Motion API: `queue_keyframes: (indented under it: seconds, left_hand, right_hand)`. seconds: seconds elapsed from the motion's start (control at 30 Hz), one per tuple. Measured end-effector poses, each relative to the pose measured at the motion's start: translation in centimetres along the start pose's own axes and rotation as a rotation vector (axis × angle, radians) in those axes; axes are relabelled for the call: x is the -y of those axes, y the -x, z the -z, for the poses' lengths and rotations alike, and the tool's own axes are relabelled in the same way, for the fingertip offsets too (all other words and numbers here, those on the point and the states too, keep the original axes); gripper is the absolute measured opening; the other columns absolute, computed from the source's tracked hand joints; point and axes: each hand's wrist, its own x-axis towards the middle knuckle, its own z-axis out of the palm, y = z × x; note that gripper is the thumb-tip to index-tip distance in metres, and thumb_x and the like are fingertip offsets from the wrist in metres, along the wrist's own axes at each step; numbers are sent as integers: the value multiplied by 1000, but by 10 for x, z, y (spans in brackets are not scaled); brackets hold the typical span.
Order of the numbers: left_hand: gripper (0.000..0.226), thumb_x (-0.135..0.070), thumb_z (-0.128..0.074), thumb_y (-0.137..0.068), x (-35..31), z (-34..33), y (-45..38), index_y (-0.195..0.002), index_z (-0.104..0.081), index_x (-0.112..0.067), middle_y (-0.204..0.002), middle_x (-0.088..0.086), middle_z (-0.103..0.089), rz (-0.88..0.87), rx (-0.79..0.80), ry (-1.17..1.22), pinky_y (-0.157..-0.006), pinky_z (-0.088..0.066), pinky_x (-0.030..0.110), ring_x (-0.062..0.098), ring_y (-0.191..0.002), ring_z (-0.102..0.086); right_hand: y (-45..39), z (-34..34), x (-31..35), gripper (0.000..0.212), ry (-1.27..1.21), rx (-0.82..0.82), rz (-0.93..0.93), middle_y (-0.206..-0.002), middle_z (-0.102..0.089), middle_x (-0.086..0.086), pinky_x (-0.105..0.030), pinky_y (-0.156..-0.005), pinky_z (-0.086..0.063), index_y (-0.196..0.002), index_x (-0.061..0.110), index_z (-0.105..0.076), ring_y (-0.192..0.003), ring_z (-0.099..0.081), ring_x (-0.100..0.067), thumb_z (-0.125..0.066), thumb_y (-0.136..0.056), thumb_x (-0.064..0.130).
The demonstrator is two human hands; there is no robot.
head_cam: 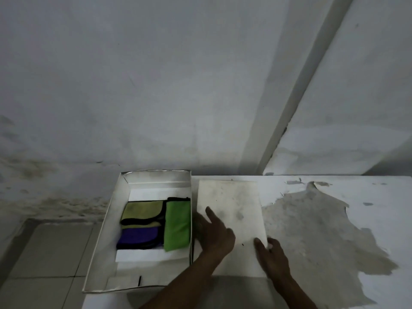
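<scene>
Right hand is pinching the near-right edge of the lid, thumb lying on top & curled fingers tucking round the rim. Left hand is resting on the lid's left side, forefinger stretching flat along the top. Its other fingers are prob. wrapping over the left edge, but blur is smearing them, so that grip isn't certain. Lid, a flat white cardboard rectangle smudged w/ grey marks, is lying on the table just beside the box & parallel to it. Box, a shallow open white card tray w/ upright walls, is sitting at the table's left end. Inside, 3 folded, soft-looking cloths are lying on a white liner sheet: an olive cloth w/ black piped hem at the back-left, a purple cloth touching it in front, & a bright green cloth running lengthwise along the right wall. Table top's white skin is peeling away in a big ragged patch, baring dull grey-beige board right of the lid. Pale square floor tiles are showing lower left, under a stained plaster wall.
</scene>
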Motion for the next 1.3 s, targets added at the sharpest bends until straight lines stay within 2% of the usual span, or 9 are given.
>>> queue_keyframes:
  seconds: [0.33, 0.43, 0.5, 0.57, 0.63, 0.77, 0.93, 1.1, 1.3]
  left_hand:
    - [90, -39, -62, -77, -19, 4, -4, -147, -15, -9, -150, 18, -25, 255, -187, 172, -112, -25, 51, 39, -136, -27]
    - [74, -52, -59, -54, -12, 4, -19, -116, -56, -13, -114, 12, -62, 255, -193, 244, -90, -52, 47, 34, -102, -59]
    - [64, -53, -55, -47, -9, 9, -24, -101, -63, -20, -86, 1, -69, 153, -183, 370, -70, -60, 40, 25, -77, -65]
    - [49, -43, -65, -60, -18, 26, -9, -100, -64, -15, -81, -3, -67, 82, -115, 508, -63, -57, 31, 18, -71, -63]
    - [37, -29, -71, -73, -24, 39, -1, -106, -59, -18, -90, -3, -61, 20, -15, 594, -57, -47, 21, 11, -73, -56]
    - [86, -39, -77, -60, -28, 49, 7, -137, -41, -26, -126, -1, -55, -116, 170, 576, -85, -54, 33, 17, -101, -60]
    - [79, -34, -67, -81, -34, 68, 28, -146, -22, -40, -147, 3, -30, -278, 198, 414, -106, -39, 36, 23, -130, -40]
    - [74, -41, -62, -85, -21, 98, 56, -144, -19, -49, -144, 6, -28, -352, 102, 470, -107, -40, 41, 25, -128, -40]
    - [56, -31, -67, -86, 34, 155, 89, -136, -44, -23, -127, -1, -59, -314, -22, 738, -90, -54, 38, 21, -107, -63]
  right_hand:
    - [-9, 15, 1, 57, -315, 202, -194, -107, -66, -12, -33, -69, -50, -120, 5, -59, -90, -63, -26, -60, -86, 50]
    - [-14, 24, -2, 70, -402, 250, -240, -117, -65, -15, -39, -84, -49, -127, 6, -57, -99, -63, -31, -63, -79, 57]
    - [-15, 34, -3, 66, -445, 291, -258, -108, -68, -13, -41, -88, -49, -119, 10, -63, -96, -64, -30, -62, -76, 61]
    - [-13, 43, -2, 53, -488, 336, -283, -97, -70, -10, -41, -89, -49, -105, 17, -68, -90, -65, -28, -60, -78, 62]
    - [-13, 47, -3, 69, -498, 362, -305, -109, -71, -9, -46, -98, -48, -110, 20, -68, -100, -65, -31, -65, -65, 72]
    - [-6, 46, -5, 77, -666, 368, -290, -122, -67, -12, -54, -100, -47, -122, 20, -63, -109, -65, -35, -72, -62, 67]
    - [9, 44, 4, 74, -834, 429, -259, -123, -66, -15, -59, -99, -45, -124, 18, -61, -112, -62, -40, -73, -63, 57]
    - [26, 43, 26, 61, -866, 489, -117, -119, -68, -15, -58, -97, -47, -124, 15, -60, -109, -64, -39, -64, -77, 53]
    - [66, 29, 68, 48, -695, 542, 43, -108, -74, -13, -51, -90, -54, -116, 13, -65, -99, -70, -34, -59, -85, 49]
